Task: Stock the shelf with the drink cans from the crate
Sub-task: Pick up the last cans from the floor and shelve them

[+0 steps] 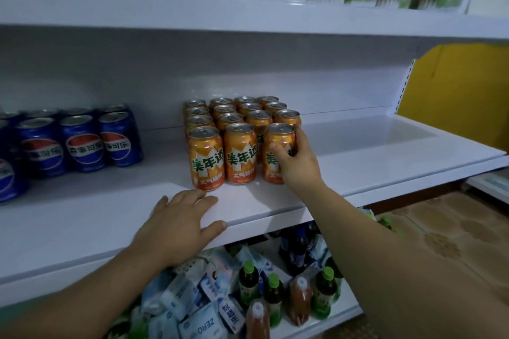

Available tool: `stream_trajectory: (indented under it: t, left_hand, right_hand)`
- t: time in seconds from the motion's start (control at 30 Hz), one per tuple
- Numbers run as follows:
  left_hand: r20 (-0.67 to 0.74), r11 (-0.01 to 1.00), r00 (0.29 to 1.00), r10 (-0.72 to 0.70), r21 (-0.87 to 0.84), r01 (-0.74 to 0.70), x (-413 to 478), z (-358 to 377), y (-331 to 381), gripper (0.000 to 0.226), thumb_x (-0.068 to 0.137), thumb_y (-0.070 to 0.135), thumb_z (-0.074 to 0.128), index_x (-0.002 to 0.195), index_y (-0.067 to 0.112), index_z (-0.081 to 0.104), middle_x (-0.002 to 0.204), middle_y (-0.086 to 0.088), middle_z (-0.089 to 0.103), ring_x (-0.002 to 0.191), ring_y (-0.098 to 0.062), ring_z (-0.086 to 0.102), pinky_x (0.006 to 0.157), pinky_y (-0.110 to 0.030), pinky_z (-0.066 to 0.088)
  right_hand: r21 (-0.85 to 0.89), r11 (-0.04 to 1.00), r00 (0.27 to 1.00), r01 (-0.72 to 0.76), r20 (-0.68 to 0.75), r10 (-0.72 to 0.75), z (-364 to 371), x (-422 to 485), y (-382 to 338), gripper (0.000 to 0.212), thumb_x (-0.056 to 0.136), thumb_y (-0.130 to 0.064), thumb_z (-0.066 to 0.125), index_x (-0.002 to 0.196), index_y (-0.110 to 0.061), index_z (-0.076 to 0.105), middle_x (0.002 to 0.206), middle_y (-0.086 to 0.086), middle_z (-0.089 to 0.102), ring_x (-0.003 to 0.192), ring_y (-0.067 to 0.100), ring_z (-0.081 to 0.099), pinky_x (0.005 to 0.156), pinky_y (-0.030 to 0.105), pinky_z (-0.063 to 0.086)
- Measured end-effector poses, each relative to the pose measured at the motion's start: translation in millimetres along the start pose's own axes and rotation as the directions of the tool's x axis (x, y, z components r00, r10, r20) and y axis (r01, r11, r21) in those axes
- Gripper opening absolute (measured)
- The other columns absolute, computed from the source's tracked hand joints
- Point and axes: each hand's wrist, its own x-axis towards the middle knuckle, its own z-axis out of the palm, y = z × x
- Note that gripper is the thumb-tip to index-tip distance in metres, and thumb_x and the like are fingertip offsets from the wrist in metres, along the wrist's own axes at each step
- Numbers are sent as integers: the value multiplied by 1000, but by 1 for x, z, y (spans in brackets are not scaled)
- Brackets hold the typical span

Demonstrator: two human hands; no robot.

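Gripping the front-right orange can [276, 153] at mid-frame, the right hand [296, 162] curls around it on the shelf [358, 151]. The left hand [176, 224] lies flat, fingers straight, on the shelf edge. The block of orange cans looks nearly filled; bare shelf remains at right, and the crate is out of sight.
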Motion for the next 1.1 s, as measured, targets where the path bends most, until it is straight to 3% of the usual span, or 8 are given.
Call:
stream_trajectory:
  t: [0.1, 0.23, 0.37, 0.67, 0.87, 0.97, 1.03, 1.1]
  left_hand:
    - [-42, 999, 999, -28, -36, 26, -2, 2, 0, 123, 46, 90, -22, 147, 38, 23, 153, 6, 22, 139, -14, 22, 116, -39, 20]
    - [-34, 997, 998, -53, -55, 51, -1, 3, -1, 109, 51, 94, -11, 148, 45, -6, 160, 3, -3, 145, -19, 8, 119, -41, 13]
    - [45, 997, 996, -72, -34, 73, -1, 0, 1, 122, 39, 92, -24, 149, 43, -4, 159, 0, -18, 148, -19, 1, 119, -42, 3]
    - [88, 997, 993, -80, 19, 79, 0, -1, 3, 120, 42, 88, -25, 150, 40, -4, 158, -3, -20, 148, -19, 1, 119, -43, 2]
    - [94, 997, 993, -70, 31, 67, -2, -4, 5, 129, 39, 87, -30, 152, 35, 7, 161, -3, 4, 148, -19, 4, 119, -46, 6]
    - [117, 998, 991, -69, -3, 69, -5, -8, 6, 111, 59, 89, -14, 152, 32, 8, 161, -4, 5, 148, -20, 5, 119, -46, 6]
    - [134, 997, 989, -69, -8, 71, -9, -10, 6, 84, 83, 78, 9, 153, 30, 8, 161, -5, 3, 148, -21, 4, 119, -45, 6]
    - [144, 997, 987, -75, -19, 78, -14, -14, 10, 75, 91, 68, 17, 153, 27, 9, 161, -7, 3, 148, -23, 5, 119, -45, 7]
  right_hand:
    - [-10, 1000, 1000, 1, 11, -1, 7, 6, 5, 59, 93, -39, 57, 146, -39, 30, 136, -4, 53, 121, 19, 52, 102, 42, 43]
    - [-31, 1000, 1000, -4, 8, 4, 17, 14, 9, 62, 92, -43, 57, 146, -40, 28, 138, -3, 53, 125, 24, 51, 104, 48, 42]
    - [-48, 999, 1000, -6, 19, 6, 21, 19, 11, 61, 91, -44, 58, 145, -41, 29, 140, 0, 50, 125, 25, 51, 104, 49, 43]
    - [-92, 995, 997, -34, 64, 40, 21, 24, 8, 65, 92, -47, 55, 147, -42, 20, 142, 2, 47, 129, 30, 46, 106, 52, 39]
    - [-308, 946, 981, -97, 131, 143, 6, 18, -16, 75, 90, -51, 56, 150, -37, 13, 144, 9, 44, 130, 35, 45, 107, 48, 38]
    - [-445, 889, 972, -105, 142, 186, -17, 0, -34, 69, 89, -56, 53, 148, -32, 25, 142, 9, 47, 128, 32, 47, 104, 46, 41]
    - [-595, 798, 957, -100, 163, 241, -43, -20, -45, 67, 93, -54, 50, 149, -24, 29, 149, 9, 40, 132, 30, 43, 105, 41, 37]
    - [-727, 682, 949, -84, 149, 277, -72, -41, -55, 71, 93, -57, 47, 151, -20, 27, 155, 7, 32, 136, 28, 38, 108, 38, 34]
